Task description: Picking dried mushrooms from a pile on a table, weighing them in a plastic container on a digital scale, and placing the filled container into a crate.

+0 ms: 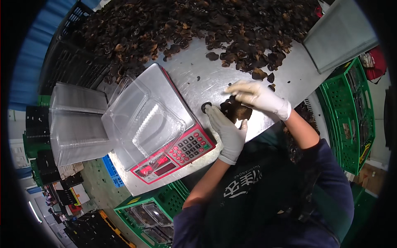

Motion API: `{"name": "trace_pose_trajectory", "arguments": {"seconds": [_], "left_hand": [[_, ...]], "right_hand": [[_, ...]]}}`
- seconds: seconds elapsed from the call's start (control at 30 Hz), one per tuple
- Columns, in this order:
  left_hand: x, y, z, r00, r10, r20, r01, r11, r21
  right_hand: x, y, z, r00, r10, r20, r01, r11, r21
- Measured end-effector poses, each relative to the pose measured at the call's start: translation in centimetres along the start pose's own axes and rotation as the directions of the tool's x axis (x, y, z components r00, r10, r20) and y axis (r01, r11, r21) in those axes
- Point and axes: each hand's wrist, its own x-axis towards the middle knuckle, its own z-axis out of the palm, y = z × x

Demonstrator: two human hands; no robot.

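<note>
Both my hands wear whitish gloves and flank a small heap of dark brown wood ear mushrooms [239,110] near the table's front edge. My left hand [228,134] lies along the heap's left side, fingers stretched out and thumb apart. At its fingertips is a small dark mushroom piece [205,108]. Over the heap's far right side reaches my right hand [261,97], its fingers extended and slightly spread. Left of my hands stands a red digital scale [188,149] with a silver pan. A clear plastic container [161,124] rests open on it.
A large mound of mushrooms [186,20] covers the table's far side. Stacked clear containers [78,124] stand left of the scale, and another stack [341,35] is at the far right. Green crates [349,120] sit at right, and another green crate [149,211] holds packed boxes below the table.
</note>
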Motion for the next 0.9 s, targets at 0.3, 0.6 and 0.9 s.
{"name": "trace_pose_trajectory", "arguments": {"seconds": [0.3, 0.6, 0.9], "left_hand": [[0.1, 0.0, 0.4, 0.999, 0.032, 0.015, -0.032, 0.999, -0.02], [0.2, 0.1, 0.9, 0.999, 0.038, -0.007, -0.038, 0.999, 0.021], [-0.2, -0.9, 1.1, 0.998, 0.059, -0.016, -0.059, 0.998, 0.008]], "right_hand": [[-5.9, 0.1, 2.3, 0.947, 0.3, -0.113, -0.315, 0.938, -0.146], [7.7, 5.8, 4.5, 0.979, -0.196, 0.047, 0.188, 0.806, -0.562], [1.1, 5.9, -2.2, 0.888, -0.158, 0.432, 0.415, 0.68, -0.604]]}}
